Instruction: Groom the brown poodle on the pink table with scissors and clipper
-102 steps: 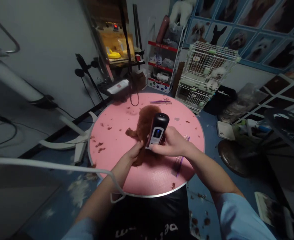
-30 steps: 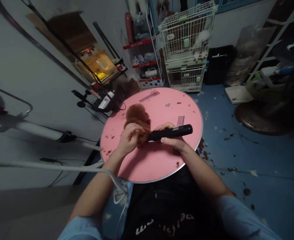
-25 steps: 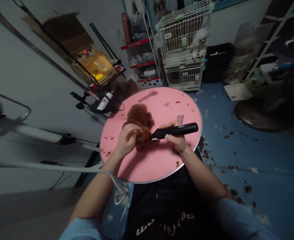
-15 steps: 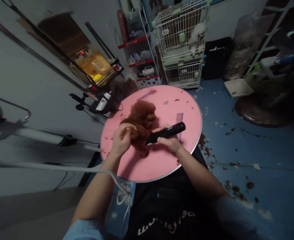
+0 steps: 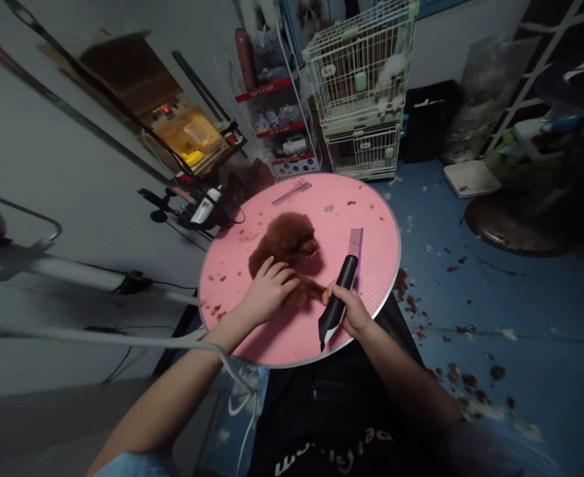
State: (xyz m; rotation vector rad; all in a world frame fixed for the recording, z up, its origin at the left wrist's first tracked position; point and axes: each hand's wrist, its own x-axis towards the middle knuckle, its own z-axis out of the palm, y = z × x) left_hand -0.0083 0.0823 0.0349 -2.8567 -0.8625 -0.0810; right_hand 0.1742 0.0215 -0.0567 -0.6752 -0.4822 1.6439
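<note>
A small brown curly-haired dog (image 5: 288, 235) is on the round pink grooming table (image 5: 277, 341), its head toward the far side. My left hand (image 5: 268, 291) lies over the dog's body with its fingers spread. In my right hand (image 5: 349, 306) is a black hair clipper (image 5: 339, 298), its narrow end pointing down toward the table's near edge. The fingertips of that hand are close to a leg of the dog; whether they hold it I cannot tell. Just beyond the clipper lies a purple-backed comb (image 5: 356, 248), partly covered by it.
Another purple comb (image 5: 292, 192) lies at the table's far edge, among tufts of brown hair. Stacked wire cages (image 5: 361, 86) stand behind, a white dog (image 5: 390, 83) in the upper one. A grey hose (image 5: 173, 341) crosses on the left. Hair clumps litter the blue floor (image 5: 471, 298).
My left hand has gone from a pinching hold to lying spread on the dog. The clipper has swung away from the dog, its narrow end now pointing toward me. The dog has shifted slightly right.
</note>
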